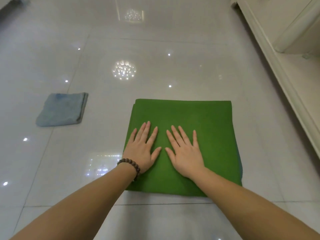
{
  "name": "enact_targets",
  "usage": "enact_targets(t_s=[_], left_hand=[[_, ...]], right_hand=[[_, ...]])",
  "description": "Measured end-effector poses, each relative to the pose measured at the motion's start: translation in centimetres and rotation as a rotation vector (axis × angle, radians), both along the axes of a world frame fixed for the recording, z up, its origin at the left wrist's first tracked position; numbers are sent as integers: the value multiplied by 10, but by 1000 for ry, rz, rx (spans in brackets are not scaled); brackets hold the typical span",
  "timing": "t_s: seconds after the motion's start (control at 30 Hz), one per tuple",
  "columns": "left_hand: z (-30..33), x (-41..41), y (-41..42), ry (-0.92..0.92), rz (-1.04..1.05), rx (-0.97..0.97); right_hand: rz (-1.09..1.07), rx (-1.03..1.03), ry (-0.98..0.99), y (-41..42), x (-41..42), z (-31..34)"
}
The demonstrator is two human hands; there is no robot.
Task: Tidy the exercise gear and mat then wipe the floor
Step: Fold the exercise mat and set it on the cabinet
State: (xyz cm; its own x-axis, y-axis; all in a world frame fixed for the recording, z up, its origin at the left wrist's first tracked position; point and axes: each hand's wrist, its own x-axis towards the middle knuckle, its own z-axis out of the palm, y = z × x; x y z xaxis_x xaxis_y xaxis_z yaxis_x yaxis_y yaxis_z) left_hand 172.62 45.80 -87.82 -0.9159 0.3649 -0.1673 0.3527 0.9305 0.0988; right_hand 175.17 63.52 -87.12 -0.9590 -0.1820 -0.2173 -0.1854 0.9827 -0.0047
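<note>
The left hand (144, 149) and right hand (185, 153) lie flat, palms down and fingers spread, side by side on the folded green mat (207, 122), gripping nothing. A bead bracelet (130, 164) circles the left wrist at the mat's left edge. The mat rests on the glossy tiled floor (155, 54). Left of the mat, well apart, lies a folded blue cloth (62, 110). Right of the mat stands a cream cabinet (284, 66).

Glossy pale floor tiles (155, 58) are mirroring ceiling lights, while cream cabinetry (285, 49) is lining the right edge.
</note>
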Motion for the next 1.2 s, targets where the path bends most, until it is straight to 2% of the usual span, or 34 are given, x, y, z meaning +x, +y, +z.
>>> enact_targets(t_s=[0.17, 0.37, 0.53, 0.67, 0.83, 0.97, 1.13, 1.2], left_hand=[[-2, 1, -6, -20, 79, 32], [-3, -2, -10, -64, 64, 43], [-5, -4, -7, -63, 68, 63], [-3, -4, -6, -65, 72, 27], [-4, -4, -6, -60, 79, 22], [-5, -3, -6, -45, 87, 25], [-7, 1, -7, -20, 102, 87], [-7, 2, -6, -8, 110, 96]], right_hand=[[1, 83, 1, 28, -25, 10], [-357, 128, 38, 102, -71, 24], [-363, 37, -111, 107, -82, 15], [-371, -14, -248, 110, -94, 34], [-380, -9, -52, 92, -20, 46], [-409, 63, -79, 96, 40, 18], [-391, 14, -136, 102, 32, 13], [-410, 14, -95, 104, 40, 22]])
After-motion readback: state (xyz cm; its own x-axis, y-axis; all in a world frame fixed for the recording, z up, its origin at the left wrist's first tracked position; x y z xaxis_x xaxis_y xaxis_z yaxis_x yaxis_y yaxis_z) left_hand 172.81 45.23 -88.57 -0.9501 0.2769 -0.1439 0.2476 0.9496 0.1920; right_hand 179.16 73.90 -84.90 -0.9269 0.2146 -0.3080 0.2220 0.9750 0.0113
